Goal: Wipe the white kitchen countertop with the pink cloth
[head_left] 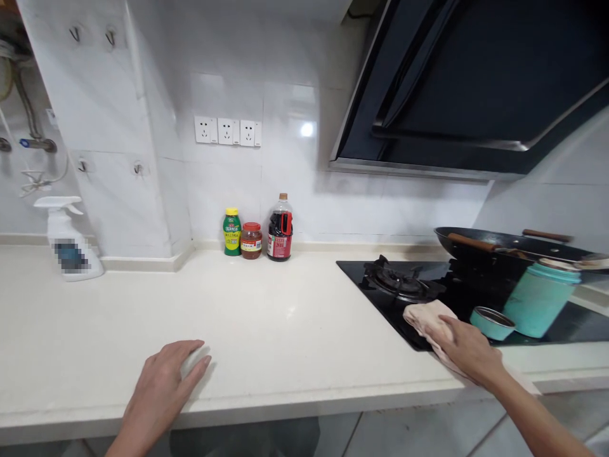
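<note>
My right hand (464, 349) presses a pale pink cloth (431, 317) against the front left corner of the black glass cooktop (390, 311). Part of the cloth trails over the white counter below the hand. Just behind it is a black gas burner (402, 281). To the right of my right hand are a small turquoise cup or lid (492, 324) and a turquoise flask (542, 298). My left hand (164, 381) hovers over or rests on the counter near its front edge, empty, with thumb and fingers apart.
Against the back wall stand a green bottle with a yellow cap (232, 233), a red-lidded jar (251, 241) and a dark sauce bottle (280, 231). A white spray bottle (71, 241) is at the left. A wok (509, 244) sits at the right beneath the range hood (466, 89).
</note>
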Demonstrator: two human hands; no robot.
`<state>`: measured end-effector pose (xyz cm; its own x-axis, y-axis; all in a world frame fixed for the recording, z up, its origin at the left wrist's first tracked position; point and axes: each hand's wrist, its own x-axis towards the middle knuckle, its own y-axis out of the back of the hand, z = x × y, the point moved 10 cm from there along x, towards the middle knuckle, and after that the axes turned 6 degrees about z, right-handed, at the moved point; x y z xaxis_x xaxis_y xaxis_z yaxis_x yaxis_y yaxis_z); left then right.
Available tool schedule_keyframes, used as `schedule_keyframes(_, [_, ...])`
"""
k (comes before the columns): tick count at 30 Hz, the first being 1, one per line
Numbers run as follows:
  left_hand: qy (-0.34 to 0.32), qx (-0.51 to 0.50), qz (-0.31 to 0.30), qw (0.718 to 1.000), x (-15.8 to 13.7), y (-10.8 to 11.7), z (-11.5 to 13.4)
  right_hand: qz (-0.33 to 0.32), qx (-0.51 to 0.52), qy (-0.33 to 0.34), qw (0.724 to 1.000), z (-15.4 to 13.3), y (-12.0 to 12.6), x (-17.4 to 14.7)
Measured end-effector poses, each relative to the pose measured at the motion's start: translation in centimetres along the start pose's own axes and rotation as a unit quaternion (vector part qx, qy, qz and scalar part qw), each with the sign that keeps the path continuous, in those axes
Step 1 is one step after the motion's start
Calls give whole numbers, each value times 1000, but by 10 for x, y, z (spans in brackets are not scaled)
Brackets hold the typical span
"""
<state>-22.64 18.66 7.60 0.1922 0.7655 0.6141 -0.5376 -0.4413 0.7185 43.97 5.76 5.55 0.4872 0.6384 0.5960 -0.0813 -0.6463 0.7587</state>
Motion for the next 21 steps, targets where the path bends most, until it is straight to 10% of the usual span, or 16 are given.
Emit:
schedule_keyframes(5, [-5,9,10,1000,2,-2,-5,-116,-3,-78,990,19,-27,9])
schedule_keyframes(21, [-21,29,19,999,4,-7,-11,-114,36,-136,983,19,-55,65])
